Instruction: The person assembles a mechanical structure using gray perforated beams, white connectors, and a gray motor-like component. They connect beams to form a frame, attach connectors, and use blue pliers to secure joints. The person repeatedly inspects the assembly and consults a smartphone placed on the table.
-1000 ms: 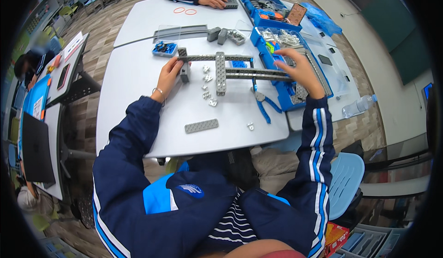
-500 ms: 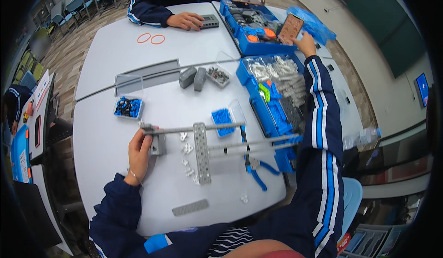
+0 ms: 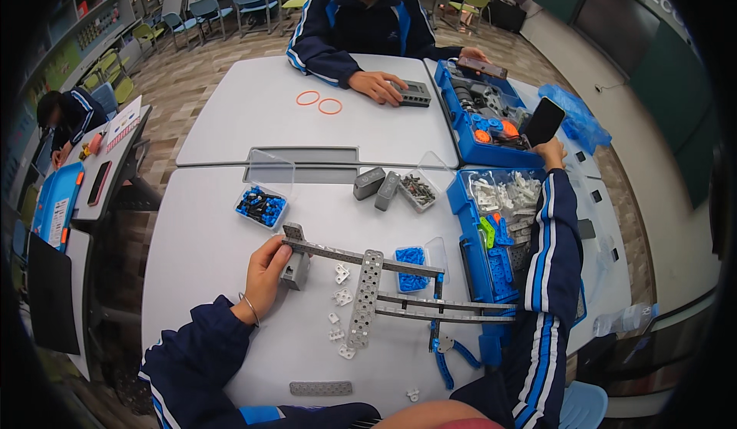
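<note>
My left hand (image 3: 265,281) is closed around the end of a long grey beam, with a grey block (image 3: 295,272) beneath its fingers. The beam belongs to a grey building-kit frame (image 3: 365,294), made of a wide perforated plate, long rails and blue-black cross bars. My right hand (image 3: 550,152) grips a smartphone (image 3: 544,121) by its lower end, its screen dark, above the rear blue parts box. White connectors (image 3: 343,297) lie beside the plate. Blue-handled pliers (image 3: 444,366) rest by the rails, and a loose grey perforated strip (image 3: 321,388) lies near the front edge.
Two blue parts boxes (image 3: 462,198) (image 3: 451,114) stand along the right. Small clear boxes hold blue-black pegs (image 3: 262,206), blue pegs (image 3: 412,264) and grey pieces (image 3: 418,189). Across the table, a person touches a grey controller (image 3: 411,93). Orange rings (image 3: 330,106) lie nearby.
My view has tilted upward, bringing more of the person opposite into sight. The phone in my right hand has turned from a lit screen to a dark one. My left hand keeps its hold.
</note>
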A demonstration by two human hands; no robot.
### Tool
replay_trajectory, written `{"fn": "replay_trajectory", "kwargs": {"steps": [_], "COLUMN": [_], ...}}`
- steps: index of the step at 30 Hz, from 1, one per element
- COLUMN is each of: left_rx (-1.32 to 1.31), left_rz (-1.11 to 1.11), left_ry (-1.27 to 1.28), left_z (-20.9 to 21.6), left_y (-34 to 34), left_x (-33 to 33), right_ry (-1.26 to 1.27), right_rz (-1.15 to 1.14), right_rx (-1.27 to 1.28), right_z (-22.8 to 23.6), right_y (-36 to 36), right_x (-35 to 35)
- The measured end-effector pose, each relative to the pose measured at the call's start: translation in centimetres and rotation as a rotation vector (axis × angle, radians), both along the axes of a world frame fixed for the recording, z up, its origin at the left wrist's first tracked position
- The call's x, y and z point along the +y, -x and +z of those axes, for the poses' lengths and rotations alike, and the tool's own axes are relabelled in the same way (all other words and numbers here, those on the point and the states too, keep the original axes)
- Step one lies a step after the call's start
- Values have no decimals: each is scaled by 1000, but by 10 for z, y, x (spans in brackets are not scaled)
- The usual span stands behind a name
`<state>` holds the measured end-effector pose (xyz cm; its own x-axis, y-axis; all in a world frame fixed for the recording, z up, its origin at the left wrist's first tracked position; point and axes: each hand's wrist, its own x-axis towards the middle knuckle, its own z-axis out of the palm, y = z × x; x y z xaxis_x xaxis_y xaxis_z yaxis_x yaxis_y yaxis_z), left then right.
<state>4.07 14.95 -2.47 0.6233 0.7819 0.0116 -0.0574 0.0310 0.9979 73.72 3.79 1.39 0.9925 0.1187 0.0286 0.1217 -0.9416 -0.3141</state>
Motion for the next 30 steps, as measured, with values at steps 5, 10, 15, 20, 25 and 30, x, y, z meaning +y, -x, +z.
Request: {"fn": "replay_trajectory", "kwargs": {"steps": [5, 10, 15, 20, 25, 30], "left_rx": [-45, -72, -67, -68, -75, -44], "left_rz": [21, 40, 51, 78, 55, 66], "left_ry": [24, 54, 54, 100, 105, 84], "left_z": [0, -2, 0, -2, -1, 3], "left_y": [-9, -17, -19, -19, -19, -21], "left_x": [3, 3, 4, 4, 5, 3], "right_ry": [-153, -171, -278, -143, -78, -95], "right_rz": [184, 317, 320, 150, 37, 14], "right_rx": [-7, -160, 49, 38, -26, -58], "right_z": [-30, -54, -40, -29, -16, 2], "right_y": [-65, -91, -71, -49, -15, 19], "right_x": [-15, -28, -28, -14, -4, -3]}}
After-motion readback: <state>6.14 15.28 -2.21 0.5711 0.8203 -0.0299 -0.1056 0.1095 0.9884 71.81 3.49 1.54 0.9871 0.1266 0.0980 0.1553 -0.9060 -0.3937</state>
